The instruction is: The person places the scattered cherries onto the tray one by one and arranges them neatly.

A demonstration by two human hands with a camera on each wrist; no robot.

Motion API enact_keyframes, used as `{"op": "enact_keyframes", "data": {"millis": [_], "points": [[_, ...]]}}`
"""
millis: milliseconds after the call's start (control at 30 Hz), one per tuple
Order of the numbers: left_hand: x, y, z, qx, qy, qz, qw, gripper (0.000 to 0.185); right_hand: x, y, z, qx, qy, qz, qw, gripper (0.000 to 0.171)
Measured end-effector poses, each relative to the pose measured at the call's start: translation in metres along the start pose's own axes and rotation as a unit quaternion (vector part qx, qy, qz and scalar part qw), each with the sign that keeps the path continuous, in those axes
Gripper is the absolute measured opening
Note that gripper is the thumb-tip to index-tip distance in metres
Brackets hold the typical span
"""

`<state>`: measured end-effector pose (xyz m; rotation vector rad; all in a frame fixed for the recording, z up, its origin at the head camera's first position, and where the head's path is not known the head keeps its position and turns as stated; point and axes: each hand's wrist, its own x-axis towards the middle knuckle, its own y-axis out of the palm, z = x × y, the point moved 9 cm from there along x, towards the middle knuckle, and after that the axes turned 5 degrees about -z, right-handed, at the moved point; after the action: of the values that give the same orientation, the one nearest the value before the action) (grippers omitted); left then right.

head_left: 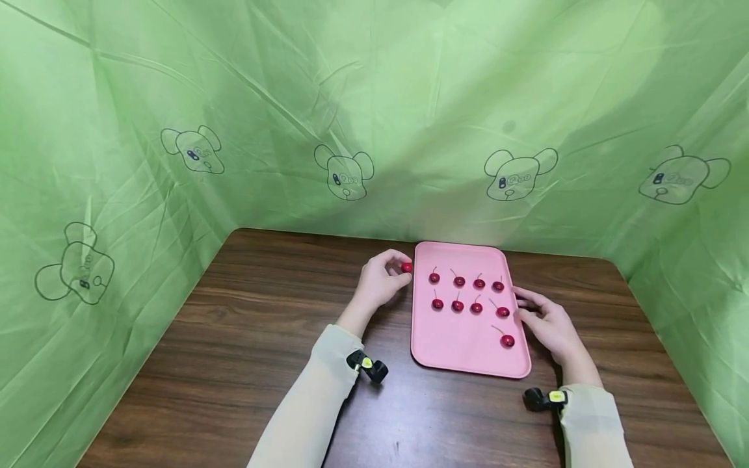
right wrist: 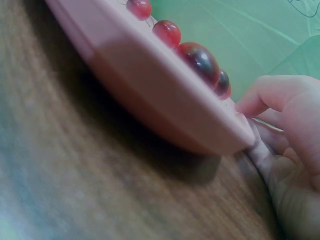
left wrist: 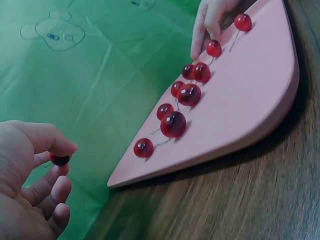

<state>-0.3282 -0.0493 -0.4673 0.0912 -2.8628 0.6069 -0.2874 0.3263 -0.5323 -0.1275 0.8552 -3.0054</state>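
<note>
My left hand (head_left: 381,281) pinches a red cherry (head_left: 406,267) between thumb and fingers, just outside the left rim of the pink tray (head_left: 456,351). The left wrist view shows this cherry (left wrist: 60,159) partly covered by the fingertips. On the tray lie several dark red cherries with thin stems, mostly in two rows; a single cherry (head_left: 507,340) sits nearer the front right corner. My right hand (head_left: 550,325) grips the tray's right rim, and in the right wrist view one fingertip (right wrist: 242,107) rests on top of the edge with others lower down.
The tray lies on a dark wood-grain table (head_left: 263,312). Green cloth (head_left: 409,117) with bear-head drawings hangs around the back and sides. Each wrist carries a small black camera, the left camera (head_left: 367,366) and the right camera (head_left: 544,399).
</note>
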Motion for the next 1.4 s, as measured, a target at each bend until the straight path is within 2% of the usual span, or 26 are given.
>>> {"op": "enact_keyframes", "data": {"millis": [133,267,433,600,733,867,1100,1300,1400], "points": [[-0.002,0.007,-0.010,0.010,0.010,0.018,0.9997,0.023,0.000,0.000,-0.001,0.001,0.003,0.000,1.000,0.052],[-0.006,0.021,-0.025,0.054,0.052,0.052,0.9958,0.025,0.000,0.000,-0.001,0.006,0.001,-0.001,1.000,0.052],[-0.015,0.043,-0.044,0.122,0.113,0.100,0.9809,0.024,0.000,0.002,0.000,0.003,-0.005,-0.004,1.000,0.052],[-0.030,0.067,-0.063,0.139,0.142,0.148,0.9688,0.024,-0.002,0.003,0.002,0.010,-0.011,-0.008,1.000,0.050],[-0.044,0.087,-0.072,0.137,0.145,0.188,0.9616,0.026,-0.002,0.003,0.003,0.030,-0.018,-0.007,0.999,0.049],[-0.054,0.105,-0.075,0.138,0.140,0.212,0.9573,0.027,-0.001,0.002,0.002,0.027,-0.016,-0.007,0.999,0.050],[-0.065,0.125,-0.074,0.155,0.140,0.225,0.9517,0.025,0.002,0.002,-0.001,0.018,-0.009,-0.003,1.000,0.049],[-0.068,0.137,-0.069,0.162,0.138,0.228,0.9503,0.023,0.003,0.001,-0.002,0.012,-0.009,-0.006,1.000,0.049],[-0.069,0.142,-0.066,0.174,0.144,0.230,0.9466,0.022,0.002,0.000,-0.002,0.009,-0.008,-0.007,1.000,0.049]]}}
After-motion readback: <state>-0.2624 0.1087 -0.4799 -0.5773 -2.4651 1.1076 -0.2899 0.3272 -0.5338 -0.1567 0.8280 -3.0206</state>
